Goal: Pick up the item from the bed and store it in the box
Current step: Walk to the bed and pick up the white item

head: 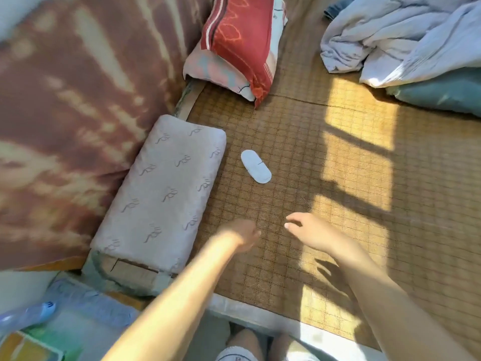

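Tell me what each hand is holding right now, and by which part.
Nothing is held. The left hand and right hand both reach over the woven mat, short of the white oval item, which lies untouched.

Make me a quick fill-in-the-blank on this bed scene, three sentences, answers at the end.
1. The white oval item lies on the woven ____ mat.
2. Both hands, left hand and right hand, hold ____.
3. The pale patterned pillow lies to the ____ of the oval item as the camera sees it.

Missing words: bamboo; nothing; left
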A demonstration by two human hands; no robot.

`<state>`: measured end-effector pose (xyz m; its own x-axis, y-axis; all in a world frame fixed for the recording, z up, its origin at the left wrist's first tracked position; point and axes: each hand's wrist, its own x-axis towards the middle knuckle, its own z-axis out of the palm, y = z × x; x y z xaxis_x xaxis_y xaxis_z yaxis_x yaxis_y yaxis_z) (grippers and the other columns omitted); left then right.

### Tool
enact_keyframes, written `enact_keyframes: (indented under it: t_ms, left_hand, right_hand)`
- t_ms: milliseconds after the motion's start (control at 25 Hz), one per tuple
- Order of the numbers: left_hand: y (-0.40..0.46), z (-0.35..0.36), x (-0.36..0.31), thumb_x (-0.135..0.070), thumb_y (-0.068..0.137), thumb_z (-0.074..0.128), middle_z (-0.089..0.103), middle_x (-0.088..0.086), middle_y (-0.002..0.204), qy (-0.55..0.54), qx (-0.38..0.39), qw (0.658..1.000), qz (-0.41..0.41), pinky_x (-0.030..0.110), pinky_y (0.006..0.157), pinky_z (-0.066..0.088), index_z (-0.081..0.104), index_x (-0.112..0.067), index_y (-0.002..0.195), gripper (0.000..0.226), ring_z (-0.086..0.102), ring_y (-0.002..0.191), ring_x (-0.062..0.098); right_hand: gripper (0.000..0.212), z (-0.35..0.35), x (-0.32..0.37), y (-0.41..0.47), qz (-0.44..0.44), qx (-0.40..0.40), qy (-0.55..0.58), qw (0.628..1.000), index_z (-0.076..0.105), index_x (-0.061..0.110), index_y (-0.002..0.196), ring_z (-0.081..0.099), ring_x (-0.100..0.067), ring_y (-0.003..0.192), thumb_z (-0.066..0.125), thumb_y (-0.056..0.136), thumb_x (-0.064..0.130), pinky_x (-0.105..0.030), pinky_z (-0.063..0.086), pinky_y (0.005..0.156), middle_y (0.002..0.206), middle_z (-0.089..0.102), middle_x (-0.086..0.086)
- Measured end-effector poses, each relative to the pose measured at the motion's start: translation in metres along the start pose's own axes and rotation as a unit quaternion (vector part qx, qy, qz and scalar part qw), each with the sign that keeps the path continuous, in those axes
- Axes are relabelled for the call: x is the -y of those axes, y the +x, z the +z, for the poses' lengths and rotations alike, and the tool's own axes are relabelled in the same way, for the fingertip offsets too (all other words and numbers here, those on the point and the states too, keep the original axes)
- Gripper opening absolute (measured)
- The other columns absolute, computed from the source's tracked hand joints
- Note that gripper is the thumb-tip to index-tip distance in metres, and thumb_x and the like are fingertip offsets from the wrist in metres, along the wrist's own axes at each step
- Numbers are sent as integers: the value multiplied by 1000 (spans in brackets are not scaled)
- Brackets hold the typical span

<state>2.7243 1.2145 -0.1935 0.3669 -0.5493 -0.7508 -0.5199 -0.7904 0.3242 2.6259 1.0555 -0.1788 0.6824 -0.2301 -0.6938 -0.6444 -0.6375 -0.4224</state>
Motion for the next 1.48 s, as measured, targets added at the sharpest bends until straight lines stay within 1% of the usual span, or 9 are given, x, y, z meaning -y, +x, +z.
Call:
enact_keyframes:
  t_ms: [200, 320, 480, 720, 920, 1040, 1160, 1280, 1480]
  left_hand:
    - [161, -12, 61, -33, 95, 37, 52, 11, 131, -28, -67, 997, 5, 41, 97, 44, 46, -14, 130, 40, 52, 112, 25]
    - [269, 12, 100, -50, 94, 34, -2, 14, 159, 67, -95, 993, -15, 48, 119, 3, 1, -21, 149, 70, -3, 146, 31]
    - [356, 72, 127, -74, 81, 26, -40, 12, 145, 122, -71, 990, -6, 58, 110, -17, -31, -25, 138, 95, -40, 132, 29]
    - [383, 106, 143, -84, 66, 11, -57, 6, 131, 139, -107, 984, -22, 58, 93, -37, -52, -32, 120, 98, -52, 124, 24]
    - [383, 107, 144, -83, 67, 9, -67, 1, 122, 122, -90, 988, -13, 54, 86, -45, -55, -34, 117, 95, -57, 119, 20]
    - [384, 104, 145, -83, 67, 10, -66, 1, 122, 116, -83, 990, -13, 53, 85, -46, -55, -35, 117, 94, -57, 119, 20]
    - [382, 102, 144, -83, 71, 15, -68, 0, 119, 108, -72, 991, -11, 53, 85, -46, -54, -36, 115, 94, -59, 116, 19]
    - [382, 100, 144, -81, 73, 20, -65, -1, 122, 101, -70, 992, -13, 53, 88, -43, -50, -37, 119, 95, -59, 116, 18]
    - [357, 75, 142, -63, 88, 31, -13, -4, 157, -121, -109, 987, 15, 47, 113, -19, 11, -30, 147, 70, -18, 143, 13]
  right_hand:
    - [46, 7, -26, 126, 51, -7, 33, 998, 42, 16, 140, 45, -26, 132, 41, 97, 31, -36, 38, 109, 147, 45, -8]
    - [46, 28, -50, 216, 55, -16, -11, 998, 39, 20, 141, 48, -27, 128, 41, 97, 32, -41, 43, 105, 144, 46, -9]
    - [44, 47, -64, 315, 31, -65, -1, 997, 42, 18, 137, 49, -27, 124, 45, 95, 30, -45, 44, 103, 137, 52, -9]
    - [65, 57, -48, 410, 165, -171, 150, 960, 40, 13, 135, 34, -33, 129, 62, 83, 45, -49, 36, 102, 138, 38, -13]
    - [48, 70, -39, 435, 268, -212, 185, 921, 57, 12, 106, 32, -32, 124, 73, 74, 44, -46, 31, 102, 133, 37, -11]
    - [25, 73, -42, 433, 234, -236, 255, 908, 55, 15, 84, 39, -26, 111, 72, 78, 32, -40, 37, 94, 114, 44, -5]
    - [21, 65, -50, 421, 148, -202, 377, 892, 46, 16, 79, 50, -19, 71, 67, 83, 13, -28, 40, 56, 84, 54, -4]
    - [17, 56, -57, 407, 123, -167, 383, 900, 48, 17, 86, 62, -27, 79, 62, 86, 6, -30, 46, 60, 97, 64, -14]
    - [14, 43, -52, 366, 93, -167, 402, 895, 55, 14, 88, 65, -35, 94, 62, 84, 2, -45, 53, 78, 107, 67, -18]
